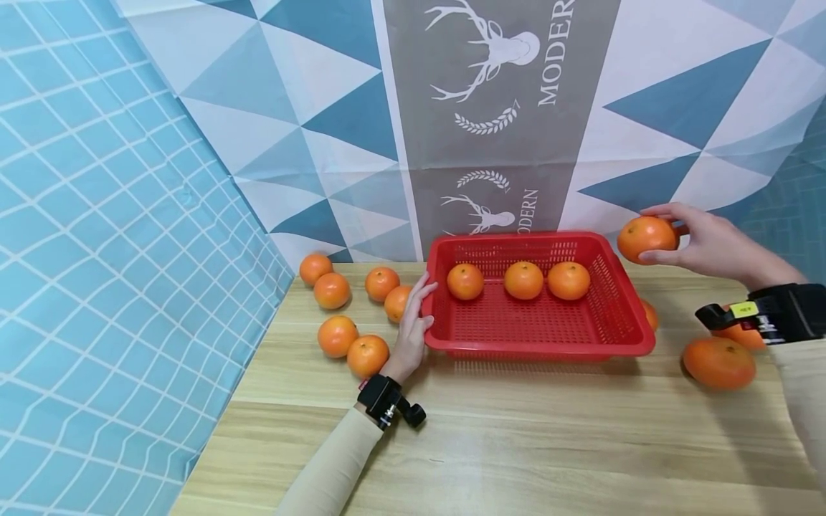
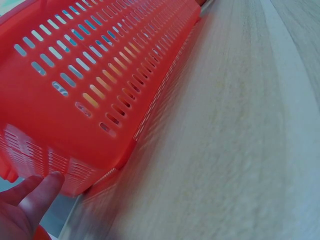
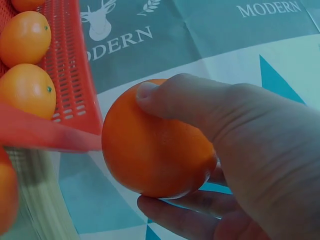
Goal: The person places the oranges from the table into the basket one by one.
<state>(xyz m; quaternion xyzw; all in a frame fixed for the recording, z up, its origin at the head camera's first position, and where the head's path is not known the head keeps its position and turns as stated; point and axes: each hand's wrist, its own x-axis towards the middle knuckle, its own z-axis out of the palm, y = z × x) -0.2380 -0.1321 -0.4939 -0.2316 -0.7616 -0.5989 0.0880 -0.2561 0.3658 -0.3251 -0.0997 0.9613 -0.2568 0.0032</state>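
Note:
A red plastic basket (image 1: 516, 349) with slotted walls stands on the wooden table, with three oranges (image 1: 523, 280) in a row inside it. My right hand (image 1: 713, 240) holds another orange (image 1: 647, 239) above the table, just beyond the basket's right rim. In the right wrist view the thumb lies over the top of this orange (image 3: 157, 145) and the fingers are beneath it. My left hand (image 1: 411, 337) is at the basket's left end, its fairly straight fingers touching the rim. The left wrist view shows two fingertips (image 2: 52, 180) against the slotted wall.
Several loose oranges (image 1: 337, 336) lie left of the basket, some close to the left hand. More oranges (image 1: 719, 363) lie at the right beneath the right forearm, and one is partly hidden behind the basket's right end. Patterned sheets (image 1: 342, 129) hang behind and at the left.

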